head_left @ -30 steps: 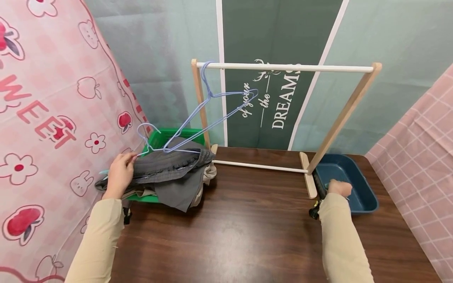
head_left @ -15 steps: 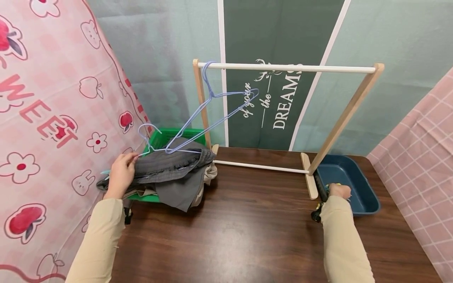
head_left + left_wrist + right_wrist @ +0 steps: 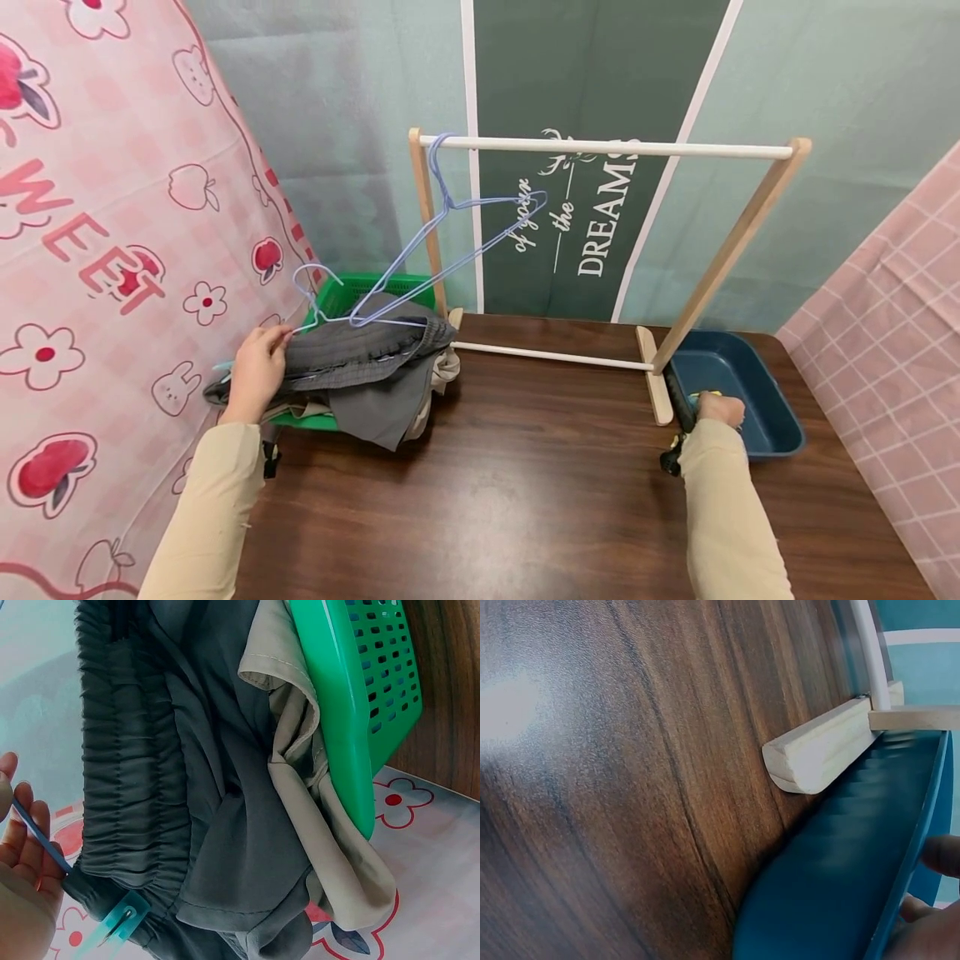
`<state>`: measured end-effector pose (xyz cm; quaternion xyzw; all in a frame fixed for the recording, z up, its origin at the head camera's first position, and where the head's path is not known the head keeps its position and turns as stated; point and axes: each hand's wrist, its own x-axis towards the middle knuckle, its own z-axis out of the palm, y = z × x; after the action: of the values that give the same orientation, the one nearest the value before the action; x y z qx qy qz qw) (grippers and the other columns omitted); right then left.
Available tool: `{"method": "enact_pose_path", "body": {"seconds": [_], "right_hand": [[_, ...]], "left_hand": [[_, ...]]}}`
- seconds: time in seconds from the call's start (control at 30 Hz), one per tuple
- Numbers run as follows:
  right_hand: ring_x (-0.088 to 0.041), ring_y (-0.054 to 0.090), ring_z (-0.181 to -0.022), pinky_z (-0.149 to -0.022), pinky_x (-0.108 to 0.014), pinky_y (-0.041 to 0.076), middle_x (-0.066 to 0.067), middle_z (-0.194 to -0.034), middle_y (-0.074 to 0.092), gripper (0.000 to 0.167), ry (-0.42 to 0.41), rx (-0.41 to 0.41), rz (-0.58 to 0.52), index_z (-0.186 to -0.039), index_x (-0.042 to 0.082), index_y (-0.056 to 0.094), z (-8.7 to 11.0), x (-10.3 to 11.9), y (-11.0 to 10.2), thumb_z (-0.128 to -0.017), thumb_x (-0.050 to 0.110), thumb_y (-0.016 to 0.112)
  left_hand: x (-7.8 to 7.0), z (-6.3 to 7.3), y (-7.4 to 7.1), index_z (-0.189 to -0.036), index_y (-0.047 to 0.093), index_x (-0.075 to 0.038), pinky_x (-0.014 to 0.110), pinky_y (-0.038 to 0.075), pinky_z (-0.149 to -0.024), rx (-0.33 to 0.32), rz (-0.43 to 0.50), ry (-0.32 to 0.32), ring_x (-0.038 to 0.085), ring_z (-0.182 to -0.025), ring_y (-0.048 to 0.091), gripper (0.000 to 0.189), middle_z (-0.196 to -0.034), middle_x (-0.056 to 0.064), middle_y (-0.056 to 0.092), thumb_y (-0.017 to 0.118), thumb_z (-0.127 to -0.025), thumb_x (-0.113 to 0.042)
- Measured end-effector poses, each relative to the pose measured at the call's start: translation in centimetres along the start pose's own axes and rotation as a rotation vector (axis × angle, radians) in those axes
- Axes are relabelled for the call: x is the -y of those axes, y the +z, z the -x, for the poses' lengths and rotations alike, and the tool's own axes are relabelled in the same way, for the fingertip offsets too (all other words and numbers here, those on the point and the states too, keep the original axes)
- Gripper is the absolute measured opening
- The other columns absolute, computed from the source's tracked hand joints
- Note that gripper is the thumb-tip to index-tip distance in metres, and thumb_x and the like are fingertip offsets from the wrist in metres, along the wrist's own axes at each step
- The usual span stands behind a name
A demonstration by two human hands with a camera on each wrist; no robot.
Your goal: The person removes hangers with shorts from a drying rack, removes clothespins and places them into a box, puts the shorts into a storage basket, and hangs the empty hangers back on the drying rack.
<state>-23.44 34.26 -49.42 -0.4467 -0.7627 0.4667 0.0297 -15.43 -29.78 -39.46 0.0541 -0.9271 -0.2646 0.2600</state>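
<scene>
My left hand pinches the shoulder of a bluish-purple wire hanger between thumb and fingers. Dark grey trousers or shorts with a gathered elastic waistband lie along this hanger. In the left wrist view, a teal clothespin grips the waistband's end close to my fingers. Over at the right, my right hand reaches into a blue basin. Small yellow and teal bits show beside its fingers, which are mostly hidden; I cannot tell what they hold.
Beneath the trousers stands a green basket with a beige garment hanging over its edge. A wooden rack with a white rod stands behind, carrying other blue hangers. Its right foot is beside the basin.
My right hand shifts slightly within the basin, and yellow comes into sight beside its fingers. The left hand keeps its pinch on the hanger almost unmoved.
</scene>
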Motion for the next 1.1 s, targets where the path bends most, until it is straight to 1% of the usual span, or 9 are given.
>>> {"method": "enact_pose_path", "body": {"seconds": [0.17,0.33,0.4,0.5,0.63,0.73,0.9,1.0,1.1], "right_hand": [[-0.042,0.037,-0.134,-0.116,-0.043,0.028,-0.030,-0.142,0.043,0.055,-0.008,-0.035,-0.035,-0.134,-0.013,0.044,0.6,0.2,0.2,-0.086,0.015,0.039],[-0.035,0.046,-0.130,-0.113,-0.039,0.033,-0.021,-0.138,0.052,0.031,-0.013,-0.188,-0.257,-0.107,0.003,0.065,0.2,0.5,1.0,-0.091,0.012,0.039],[-0.032,0.048,-0.129,-0.112,-0.037,0.034,-0.018,-0.136,0.054,0.025,-0.022,-0.242,-0.335,-0.101,0.010,0.064,0.0,0.8,1.4,-0.092,0.011,0.040],[-0.029,0.049,-0.129,-0.112,-0.033,0.035,-0.015,-0.135,0.056,0.028,-0.035,-0.281,-0.392,-0.107,0.010,0.064,-0.1,1.5,1.8,-0.093,0.011,0.039],[-0.023,0.050,-0.127,-0.109,-0.028,0.038,-0.011,-0.134,0.056,0.028,-0.053,-0.273,-0.472,-0.112,0.013,0.061,0.4,2.7,2.5,-0.097,0.016,0.038],[-0.021,0.052,-0.118,-0.103,-0.027,0.040,-0.004,-0.121,0.059,0.020,-0.087,-0.284,-0.525,-0.101,0.022,0.057,1.2,3.5,3.1,-0.099,0.020,0.037],[-0.009,0.050,-0.089,-0.086,-0.021,0.039,0.015,-0.084,0.046,0.024,-0.164,-0.322,-0.610,-0.078,0.031,0.042,2.7,4.8,4.6,-0.099,0.020,0.038],[0.001,0.043,-0.077,-0.077,-0.017,0.034,0.018,-0.075,0.041,0.029,-0.252,-0.339,-0.687,-0.073,0.031,0.041,3.6,5.5,5.8,-0.098,0.016,0.041],[0.002,0.041,-0.071,-0.072,-0.017,0.032,0.016,-0.073,0.043,0.027,-0.379,-0.337,-0.766,-0.073,0.025,0.048,5.0,6.4,7.2,-0.095,0.010,0.044]], "left_hand": [[0.0,0.1,0.0,-0.109,0.064,0.003,0.053,0.041,-0.074,0.004,0.001,-0.004,0.042,-0.085,0.054,0.021,-0.095,0.025,0.058,0.050,-0.097,-0.007],[-0.1,0.0,0.0,-0.109,0.064,0.003,0.052,0.040,-0.074,0.003,-0.003,-0.009,0.041,-0.084,0.054,0.021,-0.095,0.024,0.058,0.050,-0.098,-0.009],[-0.1,0.0,0.0,-0.109,0.064,0.002,0.052,0.040,-0.073,-0.001,-0.005,-0.008,0.040,-0.083,0.054,0.021,-0.095,0.024,0.058,0.050,-0.098,-0.009],[-0.1,0.1,-0.1,-0.109,0.064,0.002,0.052,0.040,-0.073,0.000,-0.005,-0.006,0.040,-0.083,0.054,0.021,-0.095,0.024,0.058,0.050,-0.098,-0.008],[0.0,0.1,-0.1,-0.109,0.064,0.002,0.051,0.040,-0.073,0.007,-0.002,-0.006,0.040,-0.083,0.053,0.022,-0.094,0.024,0.057,0.050,-0.098,-0.009],[0.0,0.1,-0.2,-0.110,0.064,0.003,0.050,0.039,-0.073,0.015,0.001,-0.014,0.039,-0.082,0.052,0.022,-0.094,0.024,0.057,0.049,-0.099,-0.010],[0.0,0.1,-0.2,-0.111,0.064,0.003,0.051,0.040,-0.076,0.020,0.008,-0.031,0.040,-0.086,0.053,0.023,-0.099,0.025,0.058,0.049,-0.099,-0.009],[-0.1,0.1,-0.1,-0.110,0.064,0.004,0.053,0.041,-0.078,0.012,0.014,-0.029,0.041,-0.089,0.054,0.022,-0.100,0.025,0.058,0.049,-0.098,-0.008],[-0.1,0.1,0.0,-0.108,0.063,0.003,0.055,0.041,-0.078,-0.006,0.003,-0.017,0.043,-0.088,0.055,0.020,-0.099,0.026,0.058,0.050,-0.098,-0.008]]}}
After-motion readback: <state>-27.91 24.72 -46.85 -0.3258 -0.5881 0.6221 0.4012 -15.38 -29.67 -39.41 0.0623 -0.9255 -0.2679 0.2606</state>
